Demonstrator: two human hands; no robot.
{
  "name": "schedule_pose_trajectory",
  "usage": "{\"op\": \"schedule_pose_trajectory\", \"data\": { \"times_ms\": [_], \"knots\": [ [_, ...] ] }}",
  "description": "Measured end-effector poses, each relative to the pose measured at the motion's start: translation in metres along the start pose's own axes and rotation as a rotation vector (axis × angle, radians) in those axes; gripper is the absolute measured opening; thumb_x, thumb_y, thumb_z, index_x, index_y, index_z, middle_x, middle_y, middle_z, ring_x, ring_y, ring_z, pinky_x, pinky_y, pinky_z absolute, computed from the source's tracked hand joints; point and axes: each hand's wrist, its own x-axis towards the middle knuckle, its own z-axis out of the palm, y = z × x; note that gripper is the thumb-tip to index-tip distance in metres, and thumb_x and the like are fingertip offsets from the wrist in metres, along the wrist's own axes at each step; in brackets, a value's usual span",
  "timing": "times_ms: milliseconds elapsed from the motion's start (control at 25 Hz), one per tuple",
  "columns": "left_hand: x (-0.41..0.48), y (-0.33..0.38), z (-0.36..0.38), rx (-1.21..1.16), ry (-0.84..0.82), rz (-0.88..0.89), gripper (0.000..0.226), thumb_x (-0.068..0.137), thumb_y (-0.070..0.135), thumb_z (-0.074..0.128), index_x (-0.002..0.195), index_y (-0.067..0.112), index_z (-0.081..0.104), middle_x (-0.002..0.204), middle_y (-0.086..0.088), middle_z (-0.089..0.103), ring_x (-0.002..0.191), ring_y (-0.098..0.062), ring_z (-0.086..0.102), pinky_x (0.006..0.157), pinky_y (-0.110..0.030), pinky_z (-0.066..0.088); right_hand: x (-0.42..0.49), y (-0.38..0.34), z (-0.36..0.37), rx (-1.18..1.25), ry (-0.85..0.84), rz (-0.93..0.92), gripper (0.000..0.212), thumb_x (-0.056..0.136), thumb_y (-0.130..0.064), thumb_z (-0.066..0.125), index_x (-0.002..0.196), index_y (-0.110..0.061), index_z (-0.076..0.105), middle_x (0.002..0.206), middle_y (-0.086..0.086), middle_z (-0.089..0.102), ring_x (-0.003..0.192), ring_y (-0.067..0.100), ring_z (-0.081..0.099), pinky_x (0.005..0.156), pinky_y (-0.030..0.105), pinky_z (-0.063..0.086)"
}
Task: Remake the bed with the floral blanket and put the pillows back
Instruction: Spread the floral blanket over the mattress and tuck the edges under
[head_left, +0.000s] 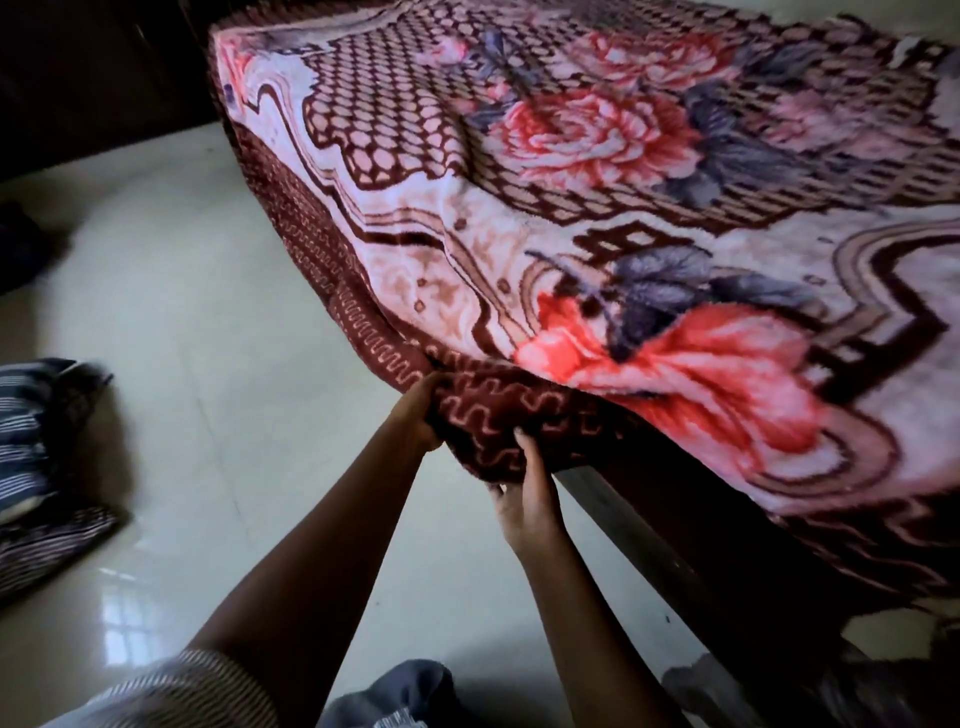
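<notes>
At the near corner of the bed frame (628, 530), we hold the maroon border of the floral blanket (571, 156) with both hands. Our left hand (421, 415) has its fingers curled into the bunched edge. Just beside it, our right hand (524, 493) clamps the hem from below, thumb on the outer face. The blanket lies spread over the whole bed, roses up, with a few soft creases near the middle. Its border hangs down the left side and is lifted at our corner, so the dark frame shows beneath. A broad stretch of pale glossy tiled floor (208, 312) lies open along the left edge of the bed. Well apart at the far left, a blue-and-white striped pillow (26, 431) lies on the floor on a darker striped piece (52, 540); whether that is pillow or cloth we cannot tell
</notes>
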Motion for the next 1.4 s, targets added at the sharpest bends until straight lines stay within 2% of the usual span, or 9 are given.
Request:
{"op": "schedule_pose_trajectory", "data": {
  "times_ms": [120, 240, 520, 600, 720, 880, 1000, 1120, 1400],
  "knots": [
    [0.005, -0.008, -0.027, -0.123, -0.086, 0.089, 0.040, 0.089, 0.018, 0.049, 0.128, 0.008, 0.053, 0.091, -0.008, 0.067, 0.080, -0.019, 0.065, 0.063, -0.028, 0.054, -0.005, 0.011, -0.004, -0.213, 0.214, -0.058, 0.043, 0.085, -0.043, 0.062, 0.120, -0.020, 0.053, 0.112, -0.003, 0.058, 0.111, 0.015, 0.055, 0.077, 0.031, 0.052],
    [0.008, -0.023, -0.053, -0.124, -0.119, 0.025, 0.044, 0.084, 0.011, 0.045, 0.126, 0.002, 0.055, 0.102, -0.012, 0.063, 0.091, -0.022, 0.059, 0.078, -0.029, 0.047, -0.014, 0.022, 0.006, -0.128, 0.235, -0.041, 0.037, 0.091, -0.025, 0.058, 0.124, -0.010, 0.050, 0.104, 0.003, 0.055, 0.113, 0.023, 0.054, 0.078, 0.035, 0.052],
    [0.009, -0.047, -0.067, -0.332, -0.213, -0.131, 0.033, 0.064, -0.001, 0.045, 0.095, -0.003, 0.056, 0.100, -0.017, 0.058, 0.092, -0.031, 0.057, 0.097, -0.038, 0.043, 0.028, 0.030, 0.062, -0.153, 0.341, -0.064, 0.068, 0.078, -0.038, 0.071, 0.135, -0.018, 0.040, 0.130, 0.007, 0.052, 0.109, 0.024, 0.054, 0.087, 0.042, 0.047],
    [0.004, -0.042, -0.066, -0.234, -0.170, -0.192, 0.029, 0.083, 0.013, 0.048, 0.109, 0.004, 0.053, 0.110, -0.015, 0.055, 0.099, -0.028, 0.057, 0.100, -0.042, 0.036, 0.041, 0.031, 0.056, -0.100, 0.392, -0.145, 0.053, 0.084, -0.021, 0.065, 0.132, -0.009, 0.046, 0.128, 0.013, 0.056, 0.104, 0.024, 0.057, 0.077, 0.032, 0.051],
    [-0.009, -0.028, -0.065, -0.148, -0.200, -0.374, 0.083, 0.084, 0.057, 0.053, 0.146, 0.013, 0.018, 0.144, -0.023, 0.032, 0.129, -0.040, 0.039, 0.109, -0.049, 0.024, 0.037, 0.036, 0.042, -0.107, 0.248, -0.249, 0.047, 0.081, -0.014, 0.061, 0.126, -0.009, 0.051, 0.120, 0.009, 0.061, 0.106, 0.023, 0.058, 0.077, 0.028, 0.048],
    [-0.012, -0.005, -0.043, -0.130, -0.312, -0.332, 0.097, 0.074, 0.069, 0.054, 0.145, 0.010, 0.025, 0.147, -0.016, 0.035, 0.135, -0.034, 0.033, 0.112, -0.052, 0.020, 0.018, 0.029, 0.014, -0.196, 0.039, -0.088, 0.053, 0.054, -0.021, 0.075, 0.103, -0.009, 0.060, 0.099, 0.008, 0.066, 0.086, 0.018, 0.061, 0.069, 0.028, 0.046],
    [0.007, 0.014, -0.017, -0.139, -0.284, -0.235, 0.084, 0.073, 0.065, 0.061, 0.137, 0.013, 0.043, 0.135, -0.005, 0.051, 0.125, -0.028, 0.047, 0.108, -0.049, 0.033, 0.014, 0.017, 0.010, -0.127, -0.075, 0.017, 0.061, 0.040, -0.020, 0.087, 0.093, -0.004, 0.063, 0.095, 0.010, 0.070, 0.084, 0.019, 0.067, 0.068, 0.030, 0.053],
    [0.035, 0.012, -0.013, -0.189, -0.184, -0.117, 0.056, 0.080, 0.036, 0.070, 0.127, 0.009, 0.056, 0.112, -0.007, 0.068, 0.097, -0.022, 0.067, 0.082, -0.034, 0.056, 0.014, 0.021, 0.021, -0.136, 0.117, -0.084, 0.030, 0.078, -0.010, 0.068, 0.106, -0.008, 0.058, 0.098, 0.004, 0.066, 0.090, 0.015, 0.064, 0.067, 0.030, 0.057],
    [0.040, -0.041, -0.058, -0.136, -0.199, -0.120, 0.010, 0.088, 0.019, 0.057, 0.095, 0.019, 0.064, 0.092, 0.001, 0.067, 0.079, -0.010, 0.062, 0.072, -0.025, 0.046, 0.007, 0.032, 0.058, -0.133, 0.275, 0.013, 0.045, 0.078, -0.031, 0.072, 0.116, -0.014, 0.056, 0.103, 0.002, 0.060, 0.097, 0.014, 0.060, 0.073, 0.029, 0.054]
  ]
}}
